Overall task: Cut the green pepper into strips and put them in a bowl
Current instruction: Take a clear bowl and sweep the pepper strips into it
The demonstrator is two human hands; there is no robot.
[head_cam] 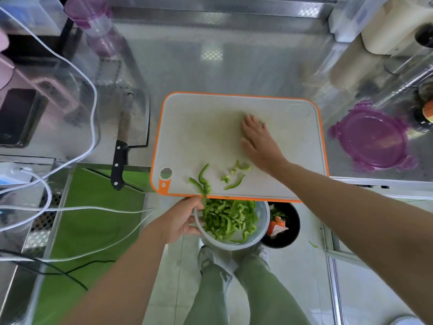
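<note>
A clear plastic bowl (261, 233) full of green pepper strips (228, 219) hangs just below the near edge of the orange-rimmed white cutting board (199, 127). My left hand (180, 219) grips the bowl's left rim. My right hand (257, 139) lies flat on the board with straight fingers, a small green piece at its fingertips. Several loose pepper strips (203, 179) lie on the board near its front edge, some hanging over into the bowl.
A black-handled knife (120, 160) lies on the steel counter left of the board. A purple lid (372, 139) sits to the right. A black bin (284, 227) with scraps stands on the floor beside the bowl. White cables (70, 209) trail at left.
</note>
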